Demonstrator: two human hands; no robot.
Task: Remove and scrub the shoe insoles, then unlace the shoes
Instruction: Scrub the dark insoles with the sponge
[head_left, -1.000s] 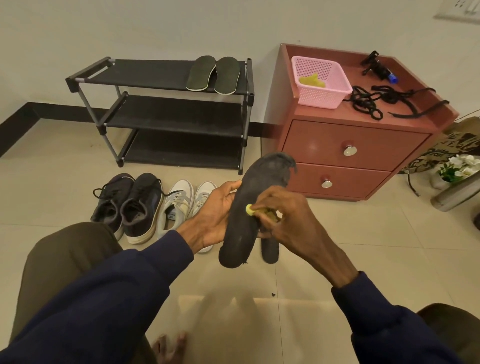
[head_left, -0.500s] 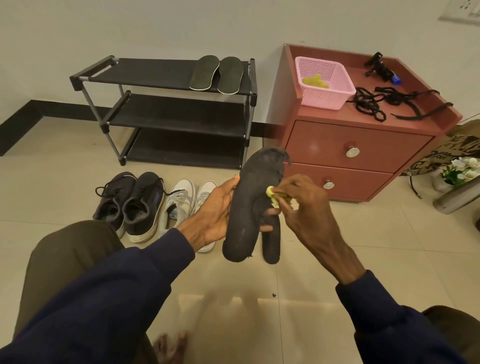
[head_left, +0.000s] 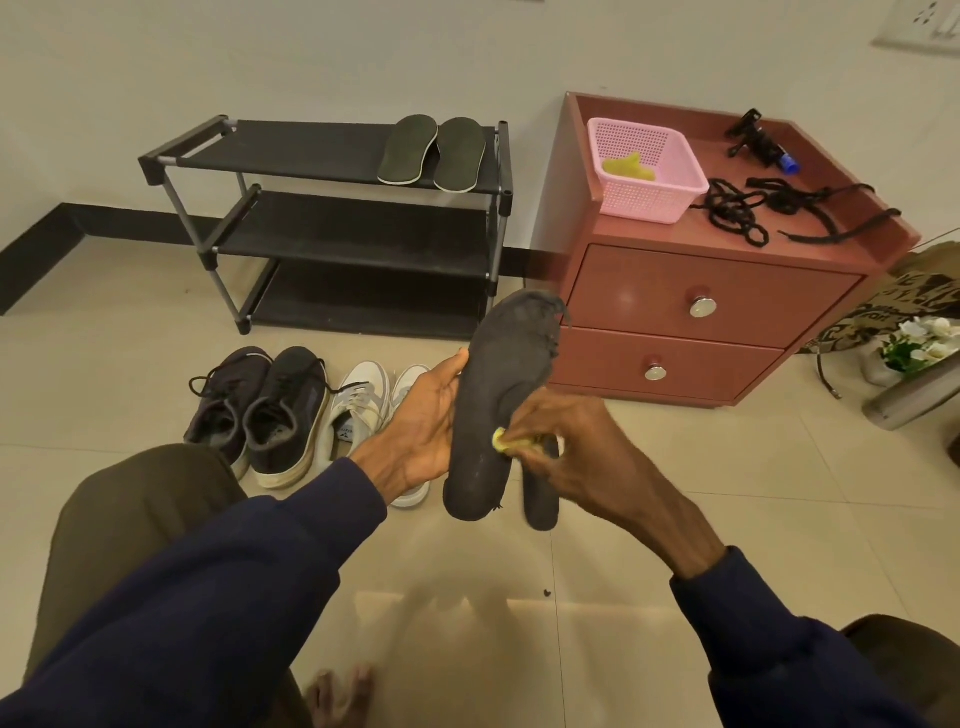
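Black insole (head_left: 498, 405): centre of the frame, held upright off the floor, toe end up and frayed along its upper right edge. We note the left hand (head_left: 421, 431) gripping it from the left, thumb on the near edge and fingers hidden behind. The right hand (head_left: 566, 441) pinches a small yellow scrubbing pad (head_left: 505, 441) against the lower half of its face. Second dark insole (head_left: 540, 501): just behind the first, its lower end showing under the right hand; which hand carries it we cannot tell. Step in hand, as we judge it: scrubbing. To do it well we would back the rubbed patch with the left fingers so the soft piece does not fold. We would work in short strokes along the length from heel to toe, go lightly at the frayed toe where the cover could tear, then turn it for the other face. Grey-green insoles (head_left: 431, 150): a pair, side by side on the top shelf of the shoe rack (head_left: 311, 150), upper middle. Dark shoes (head_left: 280, 410) and white shoes (head_left: 358, 410): on the floor, left of centre, the dark pair with laces in. Black laces (head_left: 748, 228): loose on the red cabinet (head_left: 649, 291), upper right, beside a pink basket (head_left: 644, 200).
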